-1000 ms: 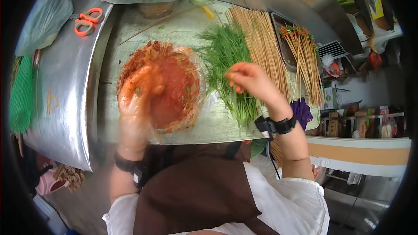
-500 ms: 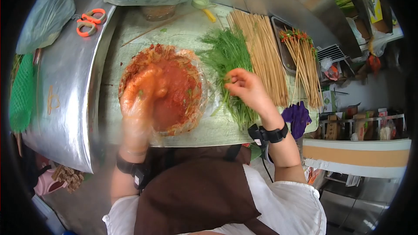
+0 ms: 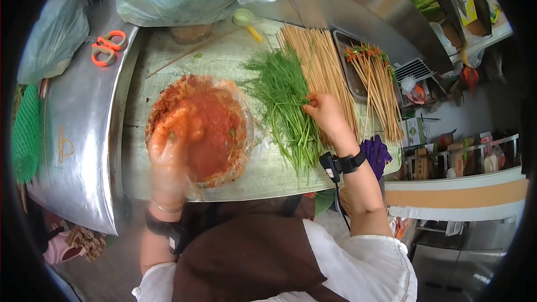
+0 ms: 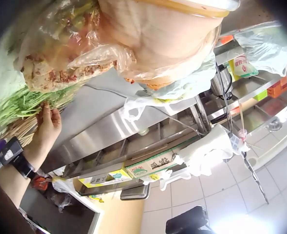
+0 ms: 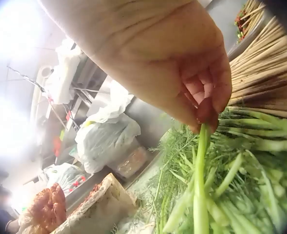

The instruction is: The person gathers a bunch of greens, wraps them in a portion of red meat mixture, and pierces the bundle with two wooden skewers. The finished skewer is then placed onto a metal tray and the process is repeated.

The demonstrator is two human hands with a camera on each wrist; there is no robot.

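Observation:
My left hand (image 3: 170,131), in a clear plastic glove smeared with red sauce, is over the left side of a plastic-lined bowl (image 3: 246,128) of red sauce. Its fingers are loosely bent, with no object visible in them, and a green scrap clings to the glove. To the right of the bowl lies a bunch of dill (image 3: 282,86) with feathery tops and pale stems. My bare right hand (image 3: 329,114) is at the bunch's right edge. In the right wrist view, its thumb and fingertip pinch a green dill stem (image 5: 200,185).
Bare bamboo skewers (image 3: 319,61) lie right of the dill. Beyond them, skewers tipped with red and green (image 3: 372,61) lean on a metal tray (image 3: 349,61). Scissors (image 3: 109,48) sit on the steel surface at left. A plastic bag (image 3: 173,0) stands behind the bowl; purple cloth (image 3: 376,154) lies at right.
My right hand, earlier raised over the dill with curled fingers, has reached to the bunch's right edge and pinched a stem. The left hand stays over the bowl. The head view has shifted slightly.

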